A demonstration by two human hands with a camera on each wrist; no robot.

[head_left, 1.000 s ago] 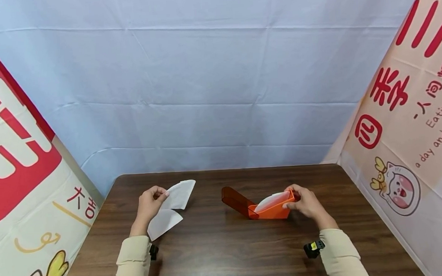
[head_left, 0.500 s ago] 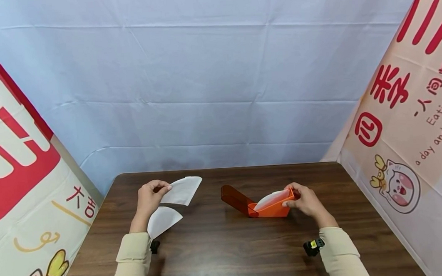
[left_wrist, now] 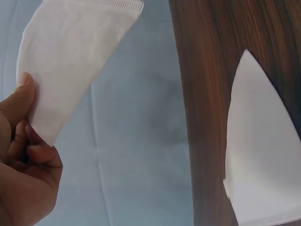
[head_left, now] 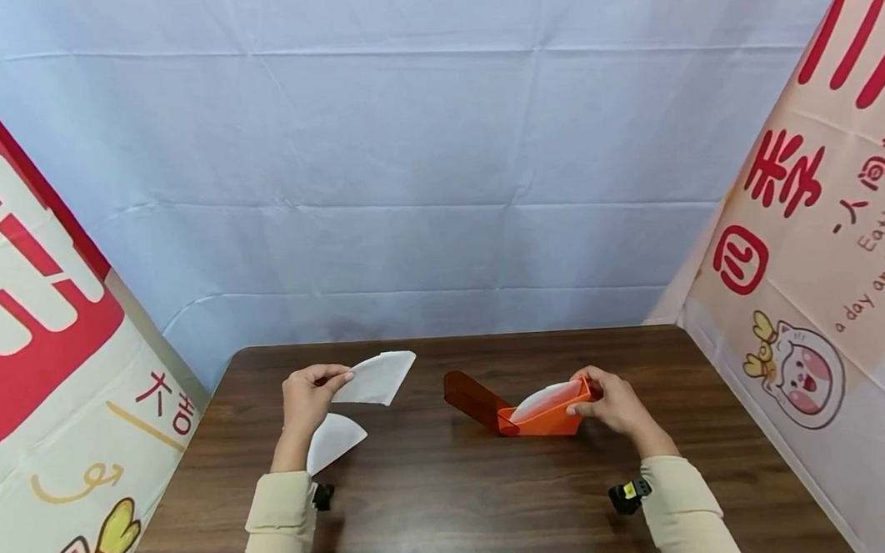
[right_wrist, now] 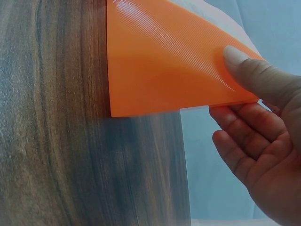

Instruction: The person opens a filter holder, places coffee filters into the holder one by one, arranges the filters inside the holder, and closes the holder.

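My left hand (head_left: 308,400) pinches a white cone-shaped paper coffee filter (head_left: 379,379) by its edge, holding it above the table. In the left wrist view a crimped seam shows along the top of this held filter (left_wrist: 70,52). Below it, a second paper filter (head_left: 334,441) lies on the table, partly hidden by the left wrist in the head view. My right hand (head_left: 616,405) grips the right end of an orange filter holder (head_left: 544,423), thumb on the near face. White filters (head_left: 542,398) stand inside the holder, and its translucent brown lid (head_left: 473,402) is swung open to the left.
The dark wood table (head_left: 455,510) has its far edge near a pale blue cloth backdrop (head_left: 408,186). Printed cloths hang at the left (head_left: 32,331) and right (head_left: 811,290). A dark camera is worn on each wrist.
The left hand has raised the filter off the one on the table and moved it to the right, so the two are apart. The right hand and the holder have stayed in place.
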